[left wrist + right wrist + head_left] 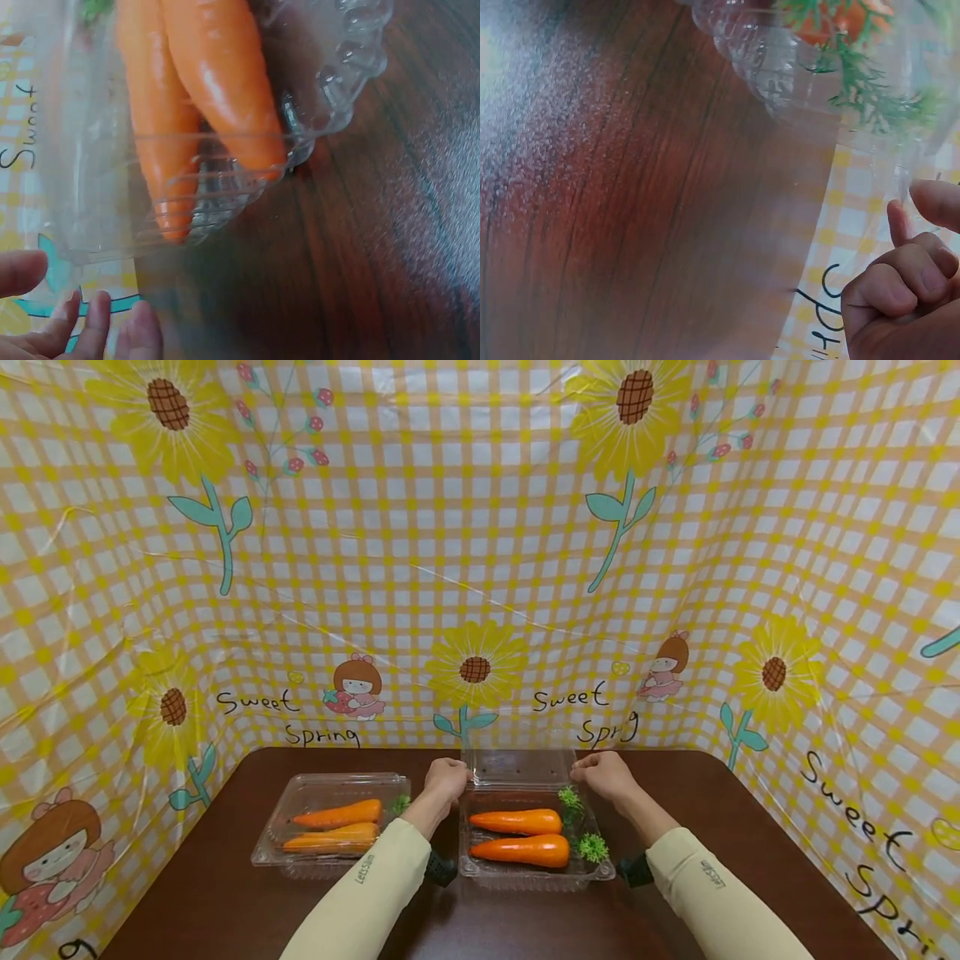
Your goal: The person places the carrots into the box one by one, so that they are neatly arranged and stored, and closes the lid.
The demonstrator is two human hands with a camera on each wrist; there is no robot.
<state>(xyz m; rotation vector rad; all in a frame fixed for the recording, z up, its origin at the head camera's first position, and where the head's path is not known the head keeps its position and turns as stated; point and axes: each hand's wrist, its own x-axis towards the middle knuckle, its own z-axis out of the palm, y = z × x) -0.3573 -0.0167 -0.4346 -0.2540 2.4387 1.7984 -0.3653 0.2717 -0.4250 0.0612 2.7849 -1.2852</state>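
A clear plastic clamshell box stands open on the table, its lid raised at the back. Inside lie two orange carrots, thick ends to the right, with frilly green tops. My left hand holds the lid's left edge, thumb and fingertips at its corner in the left wrist view. On the other side, my right hand pinches the lid's right edge between thumb and forefinger; its other fingers are curled in the right wrist view.
To the left stands a second clear clamshell box, closed over two more carrots. Both rest on a dark brown wooden table. A checked sunflower cloth hangs behind and at both sides, close to the table's back edge.
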